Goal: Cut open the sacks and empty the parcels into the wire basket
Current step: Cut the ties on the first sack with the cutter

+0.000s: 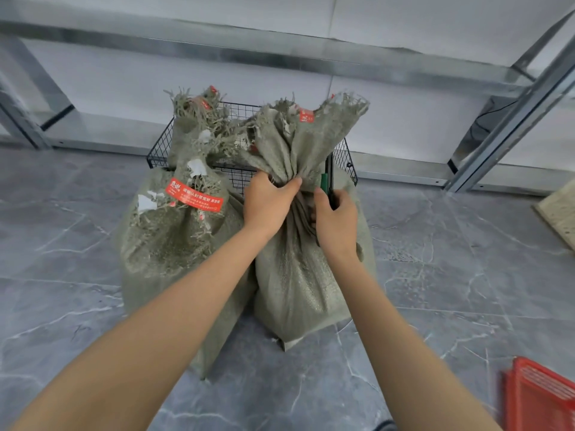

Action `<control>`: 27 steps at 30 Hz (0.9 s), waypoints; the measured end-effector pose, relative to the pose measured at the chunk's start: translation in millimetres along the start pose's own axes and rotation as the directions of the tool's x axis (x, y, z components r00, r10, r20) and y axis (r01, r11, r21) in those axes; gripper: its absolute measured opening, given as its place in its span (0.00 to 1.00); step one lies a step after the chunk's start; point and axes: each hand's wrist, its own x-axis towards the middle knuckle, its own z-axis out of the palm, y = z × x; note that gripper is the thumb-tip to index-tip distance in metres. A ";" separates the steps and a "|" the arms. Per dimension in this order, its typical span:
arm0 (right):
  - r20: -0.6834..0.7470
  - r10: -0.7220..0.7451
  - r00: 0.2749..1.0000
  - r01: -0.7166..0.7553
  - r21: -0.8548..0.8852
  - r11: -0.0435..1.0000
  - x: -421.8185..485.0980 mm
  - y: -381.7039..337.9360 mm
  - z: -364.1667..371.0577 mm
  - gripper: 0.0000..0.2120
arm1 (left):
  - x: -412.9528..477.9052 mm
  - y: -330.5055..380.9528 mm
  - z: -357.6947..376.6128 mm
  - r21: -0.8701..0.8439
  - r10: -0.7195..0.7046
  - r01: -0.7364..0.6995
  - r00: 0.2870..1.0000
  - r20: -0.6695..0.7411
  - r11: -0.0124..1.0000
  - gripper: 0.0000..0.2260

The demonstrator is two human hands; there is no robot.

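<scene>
Floor (451, 275), grey marble.
Steel rack (280, 54), behind.
Right sack (295, 284): on the floor, leaning against the basket front.
Left sack (168, 244): beside it, tied.
Rear sack (189, 132): apparently inside the basket.
Basket (345, 160): black wire.
Left hand (267, 203): clenched round the right sack's neck.
Right hand (336, 219): grasping a green-handled tool (325, 180) at that neck.

Grey marbled floor (93, 306); metal racking frame (280, 57) at back; red crate (541, 399) lower right; pale board (560, 213) right edge.
</scene>
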 end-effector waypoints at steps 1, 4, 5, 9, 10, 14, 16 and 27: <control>0.015 0.017 1.000 -0.017 0.003 1.000 -1.3 -1.4 -2.0 0.09 | 0.0 0.7 -1.8 -0.015 -0.020 0.020 1.000 0.000 1.000 0.09; 0.067 0.064 0.996 -0.063 -0.012 0.998 -1.5 -3.8 -13.1 0.11 | 0.4 1.7 -6.0 -0.051 -0.086 0.086 0.996 -0.006 0.995 0.11; 0.089 0.079 0.993 -0.077 -0.022 0.997 -1.0 -4.0 -18.5 0.11 | 0.0 1.3 -6.9 -0.062 -0.107 0.107 0.994 -0.004 0.992 0.11; 0.170 0.102 0.980 -0.083 -0.115 0.990 -5.5 -2.2 -39.3 0.09 | -4.4 -2.6 -10.2 -0.159 -0.180 0.189 0.981 0.068 0.969 0.07; 0.190 0.088 0.978 -0.063 -0.134 0.989 -8.2 -1.4 -43.2 0.08 | -6.0 -3.3 -11.2 -0.184 -0.193 0.205 0.978 0.082 0.961 0.07; 0.271 0.014 0.962 0.034 -0.172 0.985 -20.5 1.7 -54.5 0.03 | -12.5 -7.6 -16.1 -0.269 -0.226 0.249 0.967 0.116 0.930 0.06; 0.311 -0.010 0.950 0.073 -0.192 0.979 -25.9 4.6 -58.0 0.06 | -16.1 -10.4 -19.7 -0.295 -0.234 0.267 0.962 0.141 0.917 0.05; 0.305 -0.096 0.947 0.234 -0.458 0.857 -36.4 21.4 -74.9 0.09 | -26.6 -24.5 -24.8 -0.414 -0.258 0.302 0.953 0.161 0.859 0.02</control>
